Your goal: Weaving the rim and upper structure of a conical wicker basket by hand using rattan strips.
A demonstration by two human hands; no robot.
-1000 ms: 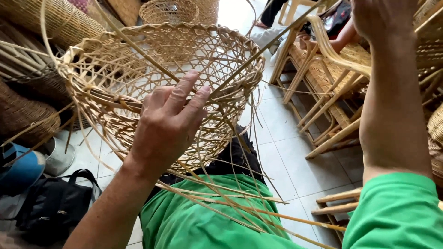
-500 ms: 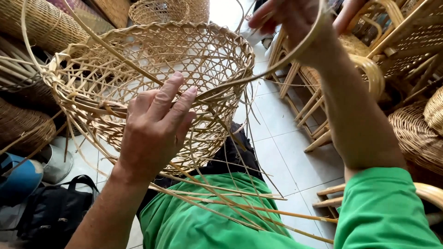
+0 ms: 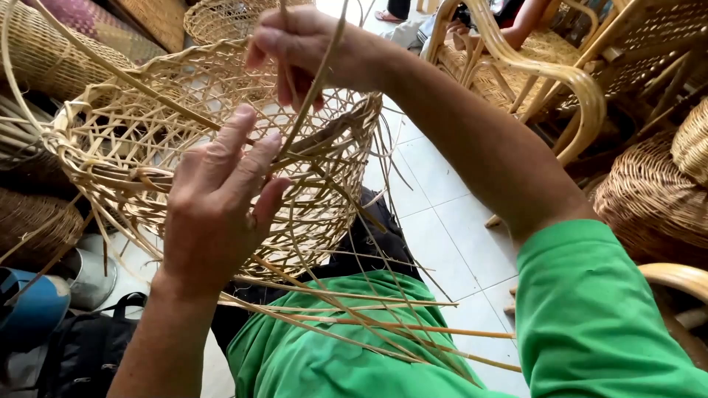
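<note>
1. Rattan is filling the room: a half-woven open-lattice basket (image 3: 221, 147) is lying tipped on its side across the left and centre of the frame, its mouth facing the person, loose stakes trailing down over the green-clad lap.
2. The left hand (image 3: 217, 210) is pressing against the near side of the basket at centre left, fingers (image 3: 236, 144) spread and nearly straight, gripping nothing that I can see, only bracing the weave.
3. The right hand (image 3: 310, 51) is working at upper centre, above the basket's rim, its fingers pinched closed on a thin rattan strand (image 3: 313, 96).
4. That strand is running steeply, nearly upright, from the pinch down and slightly left into the lattice, just right of the left fingertips; the right hand is the one on it, the left lying just below and beside it.
5. Around them, other woven baskets (image 3: 51, 51) are stacked at upper left, a cane chair (image 3: 560, 81) is standing at upper right, and a tiled floor (image 3: 442, 228) is showing at centre right.
</note>
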